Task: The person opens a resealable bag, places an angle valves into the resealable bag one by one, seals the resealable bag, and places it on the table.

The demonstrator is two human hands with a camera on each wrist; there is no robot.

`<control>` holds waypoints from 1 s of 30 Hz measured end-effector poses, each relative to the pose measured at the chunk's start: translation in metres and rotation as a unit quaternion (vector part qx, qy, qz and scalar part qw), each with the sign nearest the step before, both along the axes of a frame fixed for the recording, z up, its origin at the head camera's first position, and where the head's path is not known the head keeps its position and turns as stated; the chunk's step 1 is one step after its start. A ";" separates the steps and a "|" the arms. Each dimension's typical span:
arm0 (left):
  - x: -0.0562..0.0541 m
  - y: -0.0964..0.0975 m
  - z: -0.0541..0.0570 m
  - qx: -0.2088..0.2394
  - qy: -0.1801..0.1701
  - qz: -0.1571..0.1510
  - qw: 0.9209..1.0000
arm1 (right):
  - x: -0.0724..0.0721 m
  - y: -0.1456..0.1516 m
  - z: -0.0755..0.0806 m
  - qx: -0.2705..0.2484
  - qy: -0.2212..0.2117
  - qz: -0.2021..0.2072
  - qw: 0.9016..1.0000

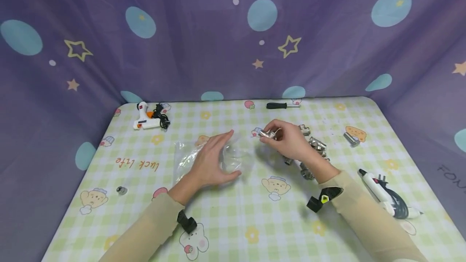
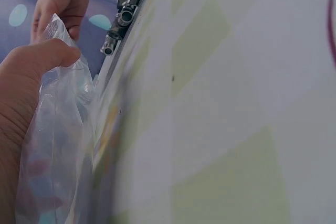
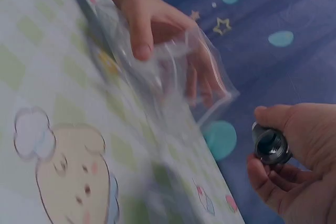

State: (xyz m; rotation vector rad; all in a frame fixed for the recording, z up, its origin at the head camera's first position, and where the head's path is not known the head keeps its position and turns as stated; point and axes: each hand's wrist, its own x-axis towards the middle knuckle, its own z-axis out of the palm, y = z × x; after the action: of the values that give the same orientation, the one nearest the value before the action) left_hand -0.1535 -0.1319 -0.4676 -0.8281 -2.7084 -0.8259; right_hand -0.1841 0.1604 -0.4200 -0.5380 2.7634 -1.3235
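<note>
My left hand [image 1: 210,164] holds a clear plastic bag [image 1: 186,157] near the middle of the table, its thumb and fingers spread wide around it. In the right wrist view, the bag [image 3: 176,72] bulges in front of the fingers while the thumb lies along its near side. To the right, my right hand [image 1: 293,140] pinches a shiny metal pipe fitting [image 1: 267,134] between thumb and fingers. The round, hollow end of that fitting [image 3: 272,146] faces the right wrist camera. Several similar metal fittings [image 1: 318,144] lie in a pile partly hidden behind the right hand and forearm.
A white glue gun [image 1: 147,122] with a black cord sits at the back left, and a soldering iron-like tool [image 1: 387,197] at the right. A screwdriver [image 1: 278,106] lies along the back edge. One metal cylinder [image 1: 351,139] and a small metal piece [image 1: 121,190] lie apart.
</note>
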 end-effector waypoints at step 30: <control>-0.002 0.003 -0.001 0.006 0.025 -0.010 1.000 | 0.020 -0.061 -0.012 0.030 0.042 0.069 0.996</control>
State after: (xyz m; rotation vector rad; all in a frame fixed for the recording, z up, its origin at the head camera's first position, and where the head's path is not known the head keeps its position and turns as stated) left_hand -0.1554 -0.1285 -0.4685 -0.8619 -2.6538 -0.8132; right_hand -0.1644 0.0992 -0.4319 -0.7835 2.7631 -1.2104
